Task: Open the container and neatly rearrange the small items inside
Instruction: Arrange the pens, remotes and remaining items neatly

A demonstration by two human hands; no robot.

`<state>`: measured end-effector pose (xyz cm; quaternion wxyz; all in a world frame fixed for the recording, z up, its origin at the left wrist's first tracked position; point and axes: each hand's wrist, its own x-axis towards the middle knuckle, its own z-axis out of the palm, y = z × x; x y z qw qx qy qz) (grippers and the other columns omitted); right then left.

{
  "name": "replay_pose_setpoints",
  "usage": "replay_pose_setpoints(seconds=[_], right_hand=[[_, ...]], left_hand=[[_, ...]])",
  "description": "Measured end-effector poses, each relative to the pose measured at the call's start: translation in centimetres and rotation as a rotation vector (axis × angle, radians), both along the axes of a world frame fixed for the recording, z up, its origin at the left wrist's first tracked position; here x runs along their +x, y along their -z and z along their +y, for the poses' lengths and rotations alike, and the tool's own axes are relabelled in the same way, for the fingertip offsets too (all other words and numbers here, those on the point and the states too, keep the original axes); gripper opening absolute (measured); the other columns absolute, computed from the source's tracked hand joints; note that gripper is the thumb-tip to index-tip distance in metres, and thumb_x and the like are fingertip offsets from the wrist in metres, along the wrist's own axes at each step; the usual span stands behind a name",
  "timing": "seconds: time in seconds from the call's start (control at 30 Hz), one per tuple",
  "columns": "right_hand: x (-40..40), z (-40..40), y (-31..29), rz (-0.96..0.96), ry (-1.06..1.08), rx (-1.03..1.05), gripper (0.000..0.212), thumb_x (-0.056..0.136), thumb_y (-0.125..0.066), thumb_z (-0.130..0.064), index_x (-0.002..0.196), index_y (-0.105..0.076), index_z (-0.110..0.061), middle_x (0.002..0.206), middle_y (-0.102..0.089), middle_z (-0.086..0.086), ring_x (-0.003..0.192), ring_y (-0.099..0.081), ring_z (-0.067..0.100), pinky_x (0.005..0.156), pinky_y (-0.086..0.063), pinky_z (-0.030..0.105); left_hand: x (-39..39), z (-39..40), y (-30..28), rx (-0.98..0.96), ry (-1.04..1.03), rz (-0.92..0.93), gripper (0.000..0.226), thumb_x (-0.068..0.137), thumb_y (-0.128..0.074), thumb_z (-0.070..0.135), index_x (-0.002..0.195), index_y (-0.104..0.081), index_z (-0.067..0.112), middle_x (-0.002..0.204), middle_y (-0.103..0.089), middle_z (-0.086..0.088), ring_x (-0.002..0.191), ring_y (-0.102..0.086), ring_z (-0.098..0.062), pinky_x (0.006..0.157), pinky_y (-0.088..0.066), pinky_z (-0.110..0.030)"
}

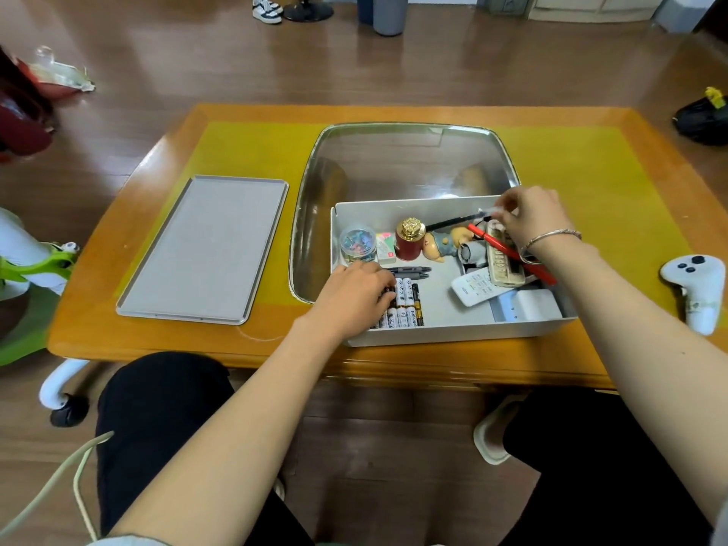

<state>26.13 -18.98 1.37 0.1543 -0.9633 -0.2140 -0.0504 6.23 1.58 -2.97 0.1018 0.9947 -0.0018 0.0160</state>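
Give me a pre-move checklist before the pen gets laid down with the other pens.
1. Lid off and set aside on the table: ok.
2. Right hand pinches the black pen: ok.
3. Left hand on the batteries, clear of the pen's path: ok.
4. Free floor beside the two pens: cannot tell.
5. Red pen lies under the right wrist, may snag: not ok.
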Motion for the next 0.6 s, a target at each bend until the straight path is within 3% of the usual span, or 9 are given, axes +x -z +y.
replay_pose_setpoints(seconds=[0.17,0.27,0.37,0.47,0.6], right_hand=[[-1.1,-0.5,-0.3,0.127,0.070,0.577,0.016,0.084,-0.069,-0.014,0.098,-0.067,-0.008,0.086,-0.067,0.008,0.074,-0.061,0.014,0.075,-0.054,0.027],[-2.7,0.1,-1.6,0.186,0.002,0.824,0.019,0.082,-0.069,-0.008,0.100,-0.065,-0.005,0.079,-0.064,0.002,0.071,-0.062,0.008,0.070,-0.053,0.019],[-5.0,1.3,-2.5,0.268,-0.124,0.838,0.018,0.080,-0.067,0.003,0.097,-0.064,-0.001,0.075,-0.060,-0.002,0.064,-0.058,-0.003,0.066,-0.051,0.012],[-6.9,2.6,-2.6,0.401,-0.225,0.796,0.017,0.080,-0.065,0.008,0.096,-0.064,0.003,0.076,-0.061,0.005,0.070,-0.057,0.011,0.068,-0.050,0.019],[-7.7,3.7,-1.7,0.451,-0.269,0.720,0.016,0.078,-0.065,0.010,0.095,-0.064,0.009,0.078,-0.061,0.009,0.063,-0.052,0.006,0.062,-0.045,0.010]], left_hand=[[-0.1,-0.3,-0.1,-0.007,-0.032,-0.008,0.034,0.098,-0.046,0.034,0.125,-0.057,0.019,0.124,-0.058,-0.002,0.115,-0.050,-0.021,0.097,-0.043,-0.040],[-0.2,-0.9,-0.1,-0.117,-0.106,-0.109,0.034,0.097,-0.050,0.026,0.130,-0.052,0.017,0.128,-0.055,-0.003,0.117,-0.048,-0.020,0.098,-0.044,-0.036],[-0.2,-1.1,-0.6,-0.263,-0.246,-0.304,0.050,0.095,-0.055,0.018,0.141,-0.037,0.011,0.139,-0.045,-0.007,0.128,-0.040,-0.022,0.106,-0.037,-0.035],[0.5,-0.7,-1.0,-0.210,-0.280,-0.303,0.054,0.096,-0.053,0.023,0.144,-0.032,0.011,0.143,-0.043,-0.007,0.132,-0.036,-0.022,0.108,-0.031,-0.038],[0.9,-0.1,-0.8,-0.035,-0.255,-0.223,0.028,0.098,-0.049,0.018,0.126,-0.053,0.022,0.122,-0.061,-0.001,0.111,-0.049,-0.021,0.087,-0.031,-0.034]])
